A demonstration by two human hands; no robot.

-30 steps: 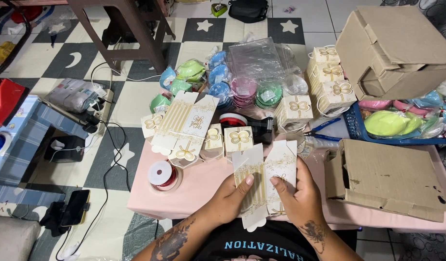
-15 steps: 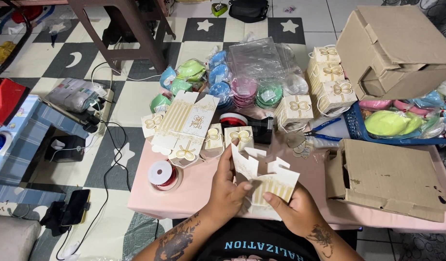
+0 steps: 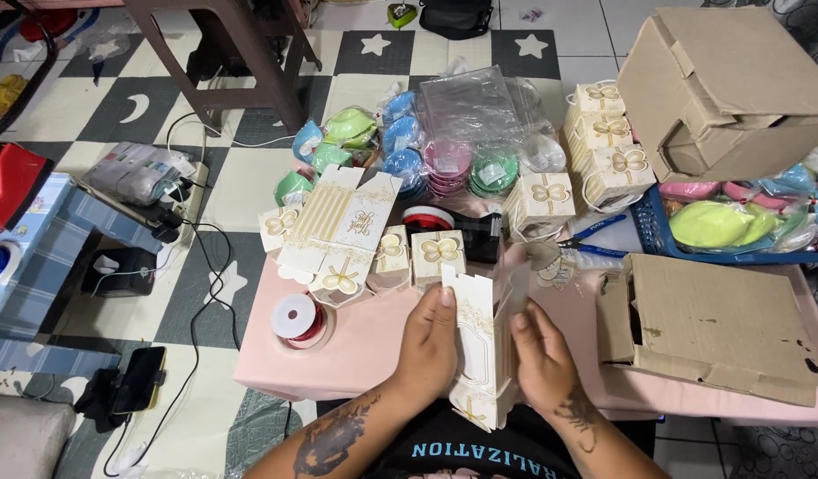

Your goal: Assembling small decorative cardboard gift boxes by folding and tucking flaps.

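Both hands hold a white and gold paper favour box (image 3: 480, 350), partly folded and standing upright over the front of the pink table (image 3: 373, 341). My left hand (image 3: 429, 341) grips its left side with the thumb on the front panel. My right hand (image 3: 540, 355) presses its right side and a flap near the top. Just beyond, two small folded boxes with gold bow prints (image 3: 438, 255) stand on the table beside a stack of flat unfolded box blanks (image 3: 338, 231).
A ribbon spool (image 3: 298, 318) sits at the table's left front. A flattened cardboard box (image 3: 706, 324) lies at the right, a bigger carton (image 3: 728, 84) behind it. Stacked finished boxes (image 3: 604, 146), coloured round containers (image 3: 449, 164), blue pliers (image 3: 595, 239) and a blue basket (image 3: 737, 257) stand beyond. Cables (image 3: 196, 293) run over the floor at left.
The box blank was held flat and open between both hands; it has been folded inward and now stands upright as a narrow shape, the hands closer together.
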